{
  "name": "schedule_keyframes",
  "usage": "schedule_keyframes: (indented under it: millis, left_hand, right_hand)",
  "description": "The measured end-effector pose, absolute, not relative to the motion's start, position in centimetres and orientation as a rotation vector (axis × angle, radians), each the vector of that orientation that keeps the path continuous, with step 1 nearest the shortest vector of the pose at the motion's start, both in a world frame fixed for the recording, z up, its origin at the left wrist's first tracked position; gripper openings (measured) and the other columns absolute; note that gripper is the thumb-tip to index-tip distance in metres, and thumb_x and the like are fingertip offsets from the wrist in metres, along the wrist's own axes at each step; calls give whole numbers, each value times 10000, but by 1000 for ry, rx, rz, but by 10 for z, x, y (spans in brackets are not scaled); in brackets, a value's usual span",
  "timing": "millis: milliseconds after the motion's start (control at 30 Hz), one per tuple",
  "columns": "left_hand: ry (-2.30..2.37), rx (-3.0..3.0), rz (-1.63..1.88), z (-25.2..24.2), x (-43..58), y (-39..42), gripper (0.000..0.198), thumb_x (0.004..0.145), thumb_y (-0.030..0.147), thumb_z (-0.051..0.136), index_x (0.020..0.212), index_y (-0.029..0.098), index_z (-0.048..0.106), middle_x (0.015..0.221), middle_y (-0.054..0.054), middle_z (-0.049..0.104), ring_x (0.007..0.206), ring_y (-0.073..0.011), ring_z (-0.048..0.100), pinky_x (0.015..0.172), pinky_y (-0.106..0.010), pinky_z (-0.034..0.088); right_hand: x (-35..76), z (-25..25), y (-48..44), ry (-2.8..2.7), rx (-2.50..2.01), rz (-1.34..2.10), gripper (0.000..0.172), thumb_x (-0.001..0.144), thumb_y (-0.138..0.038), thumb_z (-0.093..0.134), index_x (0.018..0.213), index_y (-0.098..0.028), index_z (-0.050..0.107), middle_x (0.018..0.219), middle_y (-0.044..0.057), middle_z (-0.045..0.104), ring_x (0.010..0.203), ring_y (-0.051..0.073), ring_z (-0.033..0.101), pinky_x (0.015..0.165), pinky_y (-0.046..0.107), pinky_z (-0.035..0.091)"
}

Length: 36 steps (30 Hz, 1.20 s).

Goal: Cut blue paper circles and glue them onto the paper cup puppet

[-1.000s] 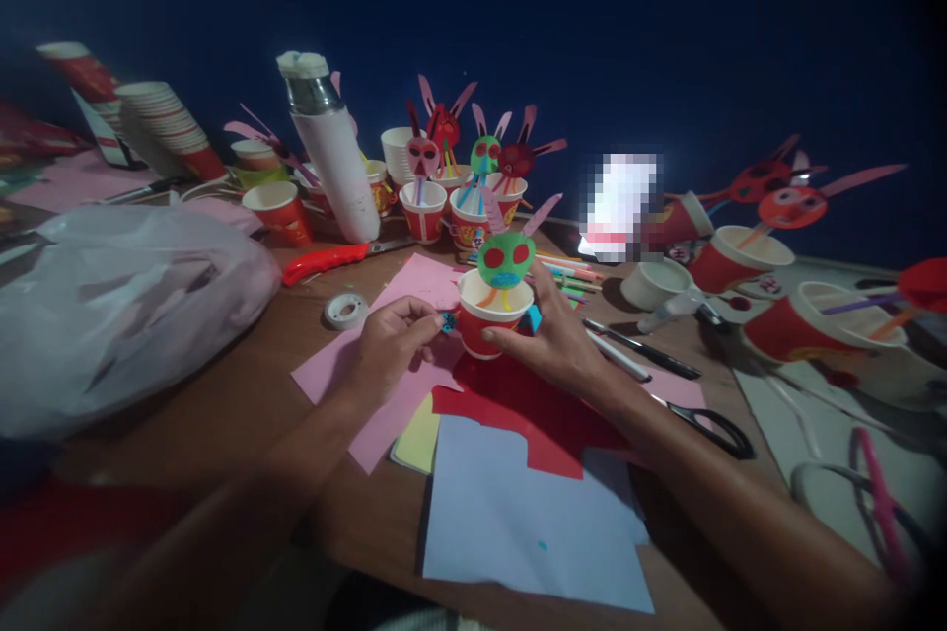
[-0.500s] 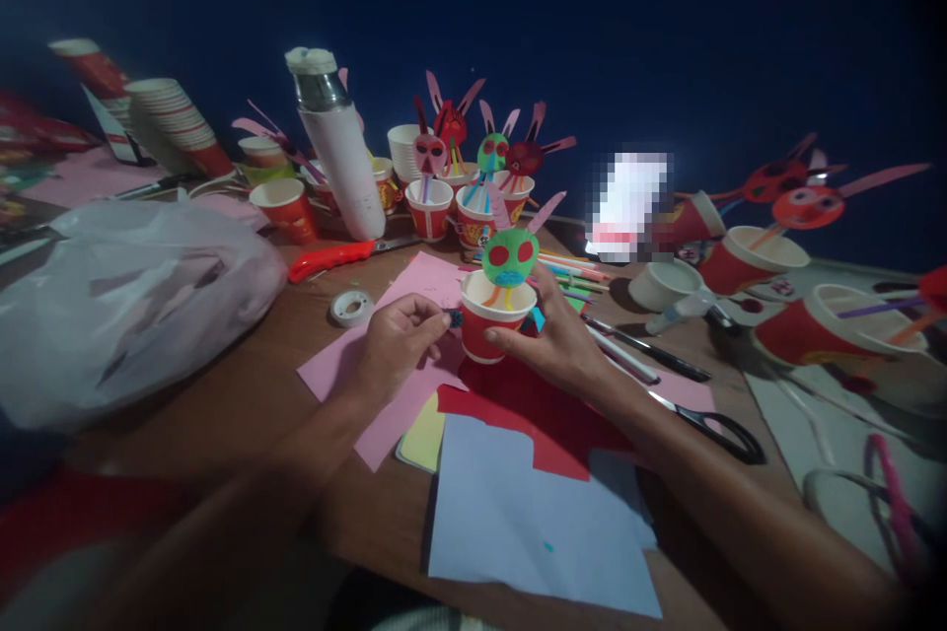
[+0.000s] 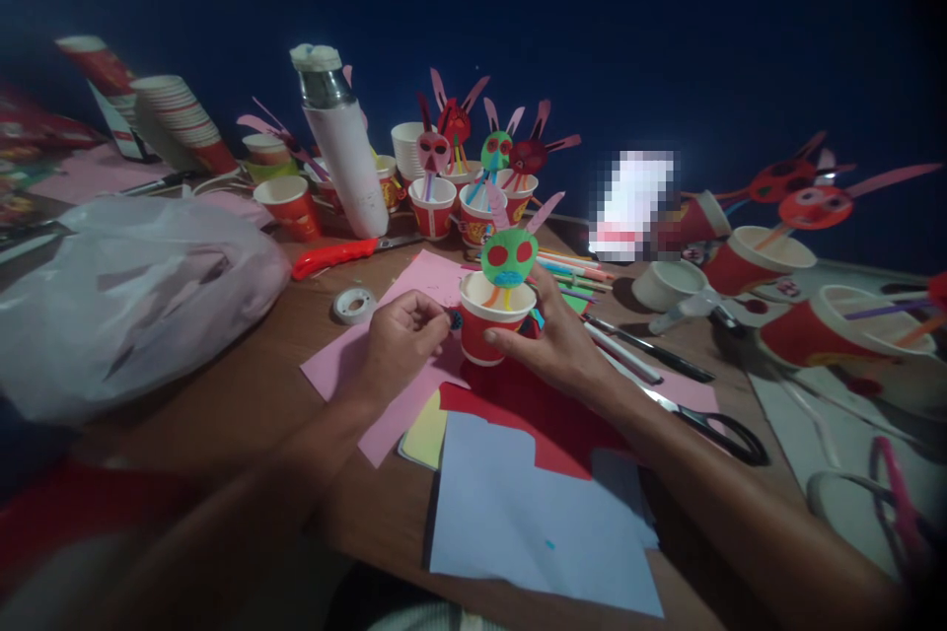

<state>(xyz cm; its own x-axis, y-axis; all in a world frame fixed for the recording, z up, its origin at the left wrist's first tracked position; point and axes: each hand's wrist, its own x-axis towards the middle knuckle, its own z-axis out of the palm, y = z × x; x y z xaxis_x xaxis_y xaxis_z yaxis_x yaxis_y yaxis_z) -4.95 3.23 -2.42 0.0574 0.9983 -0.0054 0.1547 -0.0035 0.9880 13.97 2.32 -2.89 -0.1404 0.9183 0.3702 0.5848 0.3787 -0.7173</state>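
Note:
My right hand (image 3: 558, 340) is wrapped round the right side of a red paper cup (image 3: 484, 340), thumb across its front. From the cup rises a green paper face (image 3: 510, 257) with red eyes, a blue mouth and pink ears, on orange and yellow strips. At the cup's left side, my left hand (image 3: 406, 335) is closed in a pinch, its fingertips beside a small dark round piece (image 3: 456, 319). Whether the fingers still grip that piece is unclear. Below the cup lie red paper (image 3: 518, 414) and pink paper (image 3: 421, 286).
A white flask (image 3: 344, 153) and cups with paper faces (image 3: 433, 207) stand behind. A plastic bag (image 3: 140, 296), red cutter (image 3: 336, 257) and tape roll (image 3: 354, 305) lie left. Pens, black-handled scissors (image 3: 729, 434) and more cups (image 3: 806, 335) are right; pale blue paper (image 3: 533, 523) is in front.
The fingers of my left hand have shifted slightly at the dark piece, which now shows more beside the cup. My right hand keeps its hold on the cup. The view has moved a little.

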Motion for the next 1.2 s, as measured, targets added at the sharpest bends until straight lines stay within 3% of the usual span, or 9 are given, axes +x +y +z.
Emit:
schedule_keyframes:
  millis: [267,467,667,1200]
  left_hand:
    - [1282,1390,1163,-25,-46,28,81,692,179,575,679,163,496,551,46,529,474,-75,515,478,-183,422]
    - [1232,1435,1258,-30,-43,27,142,725,191,560,839,182,477,746,19,559,590,-81,553,588,-203,475]
    - [1226,1589,1272,-34,-46,24,88,763,174,544,849,176,528,835,-19,581,722,-117,577,652,-215,470]
    - [1150,1810,1296,-43,-49,26,140,830,158,493,914,162,605,924,-40,612,816,-132,608,718,-220,496]
  right_hand:
    - [138,-29,23,-1809,-1292,576,811,682,-387,706,1367,-231,300,1348,104,463,1240,295,428,1025,496,340]
    - [137,-28,23,-1808,-1291,552,781,678,-378,711,1348,-255,329,1331,92,484,1211,296,460,996,497,372]
    - [136,-28,22,-1811,-1256,547,743,690,-363,709,1329,-250,346,1296,86,512,1177,271,494,983,448,395]
    - [136,-26,22,-1806,-1214,548,673,713,-349,693,1300,-249,379,1284,74,515,1160,275,501,973,429,399]
